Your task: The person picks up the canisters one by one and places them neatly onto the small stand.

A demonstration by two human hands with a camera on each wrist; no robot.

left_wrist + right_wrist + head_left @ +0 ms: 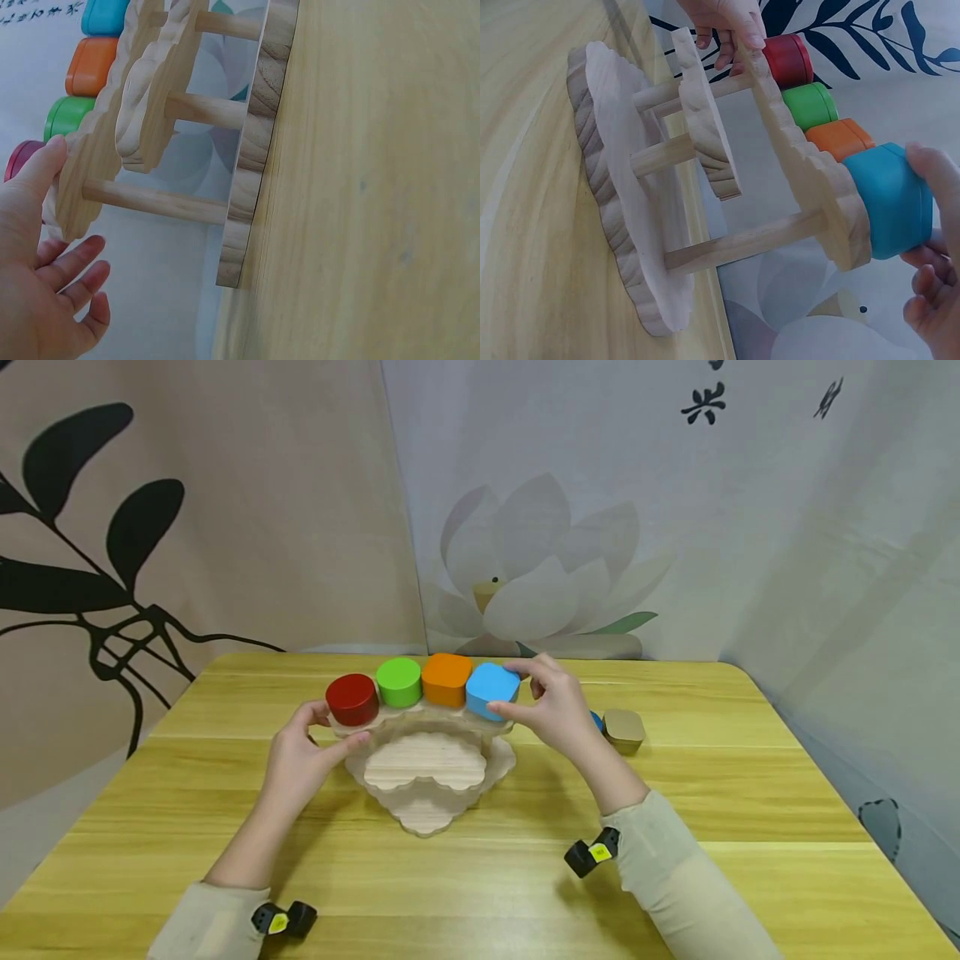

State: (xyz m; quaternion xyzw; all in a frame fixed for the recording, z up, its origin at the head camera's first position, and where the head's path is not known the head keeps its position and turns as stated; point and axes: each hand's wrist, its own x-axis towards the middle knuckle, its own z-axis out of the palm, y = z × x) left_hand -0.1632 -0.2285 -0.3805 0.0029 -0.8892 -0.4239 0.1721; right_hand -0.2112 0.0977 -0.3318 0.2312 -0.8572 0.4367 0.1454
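Observation:
A pale wooden stand (425, 764) with scalloped tiers on dowel posts (742, 240) is on the table. Along its curved upper tier sit a red block (352, 699), a green block (399, 682), an orange block (447, 680) and a light blue block (492, 691). My right hand (551, 706) pinches the light blue block between thumb and fingers at the tier's right end. At the left end, my left hand (303, 756) grips the tier's edge beside the red block, thumb above it and fingers lower down in the left wrist view.
Behind my right wrist lie a tan block (624, 731) and a darker blue block (597, 720), partly hidden by the arm. A printed curtain (555, 527) hangs just past the table's back edge. The wooden table (480, 893) spreads out in front of the stand.

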